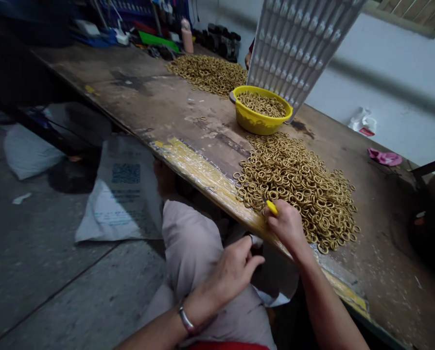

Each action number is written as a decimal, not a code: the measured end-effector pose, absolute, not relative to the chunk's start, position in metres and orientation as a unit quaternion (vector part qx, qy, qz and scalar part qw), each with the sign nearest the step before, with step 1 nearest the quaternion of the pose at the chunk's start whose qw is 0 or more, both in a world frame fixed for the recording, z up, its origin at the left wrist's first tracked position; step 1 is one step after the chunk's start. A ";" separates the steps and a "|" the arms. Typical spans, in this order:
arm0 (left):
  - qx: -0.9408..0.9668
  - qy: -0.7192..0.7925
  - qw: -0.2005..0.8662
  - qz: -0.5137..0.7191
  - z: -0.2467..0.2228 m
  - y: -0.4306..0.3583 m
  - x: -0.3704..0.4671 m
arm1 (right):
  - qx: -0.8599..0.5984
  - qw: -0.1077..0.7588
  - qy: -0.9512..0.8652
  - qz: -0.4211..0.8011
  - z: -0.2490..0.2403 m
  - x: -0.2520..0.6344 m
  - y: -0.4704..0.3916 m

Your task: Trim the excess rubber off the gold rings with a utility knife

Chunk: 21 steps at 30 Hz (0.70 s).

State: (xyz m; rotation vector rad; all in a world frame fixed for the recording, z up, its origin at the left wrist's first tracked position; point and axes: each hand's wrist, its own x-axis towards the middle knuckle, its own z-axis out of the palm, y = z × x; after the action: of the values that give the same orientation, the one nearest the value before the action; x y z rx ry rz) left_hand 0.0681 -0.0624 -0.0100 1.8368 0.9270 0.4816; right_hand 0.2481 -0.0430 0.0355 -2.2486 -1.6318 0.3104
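Note:
My right hand (286, 224) is closed around a small tool with a yellow handle (271, 207). Its dark tip points at the near edge of a heap of brass-coloured rings (297, 180); the exact kind of tool is not clear. Over my lap, below the table edge, hovers my left hand (234, 265), thumb apart from its bent fingers and nothing visible in it. Something whitish shows at its index fingertip. Behind the heap stands a yellow basin (260, 121) filled with similar rings.
A second heap of rings (213, 74) lies farther back on the wooden table (159, 104). A tall ribbed panel (293, 53) rises behind the basin, partly hiding another person. A pink bottle (187, 36) stands at the back. White sacks (118, 194) rest on the floor at left.

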 end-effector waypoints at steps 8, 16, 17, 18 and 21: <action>0.681 0.350 0.537 0.355 0.010 -0.035 0.061 | -0.566 0.413 -0.330 0.632 0.049 0.244 -0.069; 0.622 0.347 0.626 0.318 0.019 -0.037 0.059 | -0.584 0.401 -0.356 0.610 0.048 0.234 -0.079; 0.602 0.347 0.643 0.321 0.019 -0.037 0.059 | -0.614 0.394 -0.400 0.555 0.049 0.232 -0.084; 0.582 0.347 0.659 0.327 0.020 -0.036 0.060 | -0.646 0.384 -0.453 0.479 0.051 0.230 -0.089; 0.547 0.349 0.682 0.338 0.021 -0.037 0.061 | -0.703 0.310 -0.595 0.237 0.052 0.224 -0.106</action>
State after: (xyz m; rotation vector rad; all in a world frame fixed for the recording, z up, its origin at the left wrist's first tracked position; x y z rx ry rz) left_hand 0.0611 -0.0370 0.0212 1.2271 0.7828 0.7580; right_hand 0.2241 -0.1057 0.0522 -1.8573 -1.5712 0.6257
